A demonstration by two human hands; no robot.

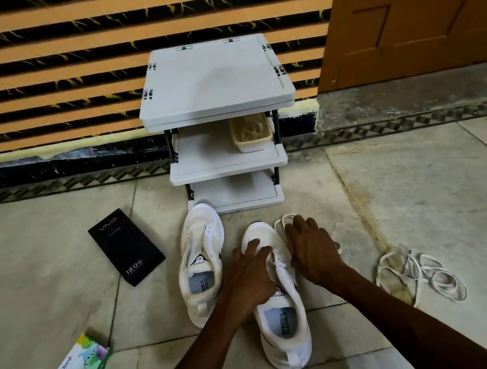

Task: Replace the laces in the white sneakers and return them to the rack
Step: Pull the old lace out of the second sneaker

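Observation:
Two white sneakers stand on the floor before a grey three-shelf rack [227,164]. The left sneaker [201,261] has no lace. My left hand [250,279] rests on the right sneaker [283,330], its fingers curled at the eyelet area where a white lace crosses. My right hand [312,249] reaches over a loose white lace [284,220] beside that sneaker's toe, fingers bent down onto it; whether they pinch it is hidden. A tangled pile of white laces [418,272] lies on the floor to the right.
A beige basket [251,133] sits on the rack's middle shelf. A black phone box [126,246] lies left of the sneakers, and a small green and white box [81,365] sits nearer at the left. A wooden door [417,6] stands at the back right.

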